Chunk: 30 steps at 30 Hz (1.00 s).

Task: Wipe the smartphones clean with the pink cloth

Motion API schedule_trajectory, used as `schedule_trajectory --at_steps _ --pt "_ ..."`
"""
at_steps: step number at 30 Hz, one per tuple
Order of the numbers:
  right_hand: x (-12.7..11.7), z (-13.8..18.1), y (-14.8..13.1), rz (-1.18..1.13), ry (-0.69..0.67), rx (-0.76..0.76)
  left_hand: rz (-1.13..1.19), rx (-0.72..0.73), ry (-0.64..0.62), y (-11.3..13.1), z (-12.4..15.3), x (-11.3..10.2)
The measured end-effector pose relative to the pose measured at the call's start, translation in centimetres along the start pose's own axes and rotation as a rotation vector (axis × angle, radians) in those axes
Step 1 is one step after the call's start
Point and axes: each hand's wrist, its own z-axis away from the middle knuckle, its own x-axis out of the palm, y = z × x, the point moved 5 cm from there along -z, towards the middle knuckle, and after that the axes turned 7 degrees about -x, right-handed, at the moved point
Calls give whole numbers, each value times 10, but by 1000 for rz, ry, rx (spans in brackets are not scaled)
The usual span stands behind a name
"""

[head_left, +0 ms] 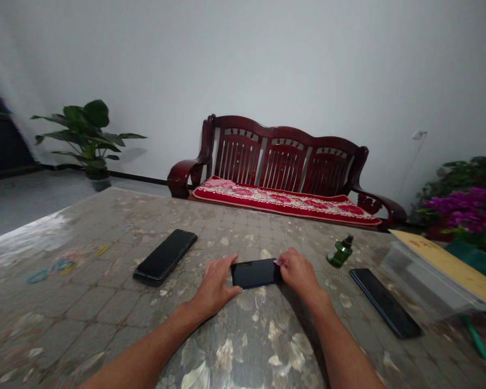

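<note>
Worn at head height, close over the near edge of the mottled grey stone-patterned table [85, 302]. Looks forward and slightly down, centred on the black smartphone [254, 273] between left hand [215, 286] and right hand [300, 274], out toward the dark red wooden bench [283, 156] against the white wall [267, 54]. Single wide view.

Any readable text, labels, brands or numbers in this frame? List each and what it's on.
No text is readable.
Reddish marks on the yellow lid: too blurred to read.
Screens of held phone, left phone, right phone: dark, no text.
Label on green bottle: none legible.
</note>
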Motion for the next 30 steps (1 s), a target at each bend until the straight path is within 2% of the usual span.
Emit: schedule_trajectory --at_steps 4,9,15,22,27,30 --pt "3 0 -6 10 5 8 4 17 22 -2 0 1" --pt "7 1 -23 -69 -18 -90 3 27 29 -2 0 2" --pt "9 1 -28 -92 13 -54 -1 -3 16 -1 0 1" --pt "15 4 -63 -209 -34 -276 14 -11 19 -3 -1 3" --pt "13 -2 -63 -121 31 -204 26 2 33 -3 -1 3" --pt "14 -3 -68 -105 52 -222 25 -1 38 -2 0 3"
